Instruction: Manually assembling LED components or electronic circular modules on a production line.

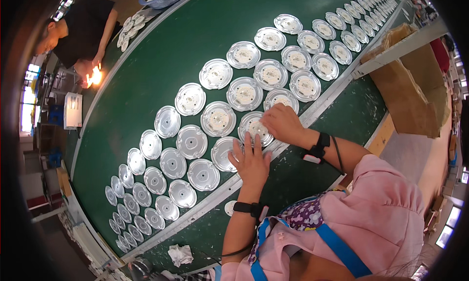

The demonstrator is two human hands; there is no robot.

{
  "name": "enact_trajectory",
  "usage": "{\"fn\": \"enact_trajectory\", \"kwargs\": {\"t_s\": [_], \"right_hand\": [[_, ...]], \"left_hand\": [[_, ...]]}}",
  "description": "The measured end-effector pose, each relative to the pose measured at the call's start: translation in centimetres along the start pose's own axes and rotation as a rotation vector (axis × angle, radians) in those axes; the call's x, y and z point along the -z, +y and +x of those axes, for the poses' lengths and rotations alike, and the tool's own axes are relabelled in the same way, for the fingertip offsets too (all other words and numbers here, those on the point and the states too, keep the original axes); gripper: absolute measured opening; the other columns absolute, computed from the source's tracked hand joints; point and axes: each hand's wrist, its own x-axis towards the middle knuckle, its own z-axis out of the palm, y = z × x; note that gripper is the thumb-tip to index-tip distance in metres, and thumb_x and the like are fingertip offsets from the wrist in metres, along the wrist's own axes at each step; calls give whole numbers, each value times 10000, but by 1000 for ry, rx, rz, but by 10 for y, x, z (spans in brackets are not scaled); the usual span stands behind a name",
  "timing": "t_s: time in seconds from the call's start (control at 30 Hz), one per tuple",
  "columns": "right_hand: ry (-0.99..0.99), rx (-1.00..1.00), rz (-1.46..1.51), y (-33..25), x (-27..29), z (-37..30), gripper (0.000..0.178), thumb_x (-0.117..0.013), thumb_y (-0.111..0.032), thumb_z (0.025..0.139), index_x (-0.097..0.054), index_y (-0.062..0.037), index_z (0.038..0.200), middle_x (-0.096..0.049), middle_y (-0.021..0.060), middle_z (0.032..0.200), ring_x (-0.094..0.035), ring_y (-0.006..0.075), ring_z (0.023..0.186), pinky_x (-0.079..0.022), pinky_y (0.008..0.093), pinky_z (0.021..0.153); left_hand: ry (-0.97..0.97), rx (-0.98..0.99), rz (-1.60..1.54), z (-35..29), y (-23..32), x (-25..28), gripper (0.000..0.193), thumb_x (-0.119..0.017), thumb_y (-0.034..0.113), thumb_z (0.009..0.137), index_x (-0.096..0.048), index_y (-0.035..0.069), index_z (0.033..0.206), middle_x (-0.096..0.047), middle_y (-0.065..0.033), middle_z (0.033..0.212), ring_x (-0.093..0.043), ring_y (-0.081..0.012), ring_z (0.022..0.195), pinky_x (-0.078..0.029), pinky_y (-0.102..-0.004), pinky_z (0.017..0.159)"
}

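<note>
Over on the left a co-worker [85, 34] stands at the far edge of the green table [146, 71], a bright flame-like glow by their hands. Nearer, rows of bare silver metal discs [191, 142] fan across the surface. Then comes the person's left hand [251, 164], palm down, fingers spread and holding nothing that I can see, its fingertips between a bare disc [223, 154] and the pale-centred disc [248, 121] being worked on. That disc lies near the table's close edge, in front of the person. The right hand [283, 122] reaches over its right side, wrist bent, fingers curled narrowly together; I cannot tell whether they pinch anything. I'd judge the step to be seating or fastening the pale round insert, which calls for the left hand steadying while the right presses precisely. Further right, discs with pale inserts [270, 74] run toward a cardboard box [410, 85].
</note>
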Motion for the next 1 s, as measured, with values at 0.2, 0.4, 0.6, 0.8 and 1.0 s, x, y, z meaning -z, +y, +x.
{"fn": "enact_trajectory", "kwargs": {"t_s": [0.2,0.4,0.6,0.8,1.0], "right_hand": [[87,138,-134,-5,5,-25,276,-629,-146,673,-616,-156,948,-544,-13,1029,-441,223,1019,-358,374,763],[84,134,-138,-6,5,-27,294,-632,-161,674,-617,-158,968,-538,-12,1056,-442,231,1021,-350,388,758],[93,128,-145,-8,7,-28,264,-617,-168,687,-626,-154,950,-540,-18,1049,-419,226,1041,-341,396,750],[117,113,-154,-8,2,-27,294,-636,-154,664,-626,-174,957,-543,-22,1046,-435,220,1031,-335,377,745],[100,96,-149,-9,2,-26,291,-646,-158,650,-634,-178,939,-546,-29,1040,-434,206,1025,-334,372,739]], "left_hand": [[-46,18,19,1,1,-3,550,-624,377,733,-483,169,1223,-368,-61,1327,-268,-386,1214,-177,-610,922],[-53,27,18,-1,0,-3,548,-630,367,731,-484,176,1223,-370,-58,1330,-275,-387,1211,-176,-608,924],[-72,25,30,-1,-1,0,556,-639,360,724,-482,186,1228,-364,-51,1338,-280,-391,1209,-180,-610,921],[-74,53,24,-1,1,0,555,-639,359,724,-484,187,1229,-361,-50,1342,-282,-393,1209,-179,-611,921],[-66,51,25,-2,2,-2,548,-628,367,731,-486,187,1229,-361,-48,1342,-288,-390,1202,-178,-606,923]]}}
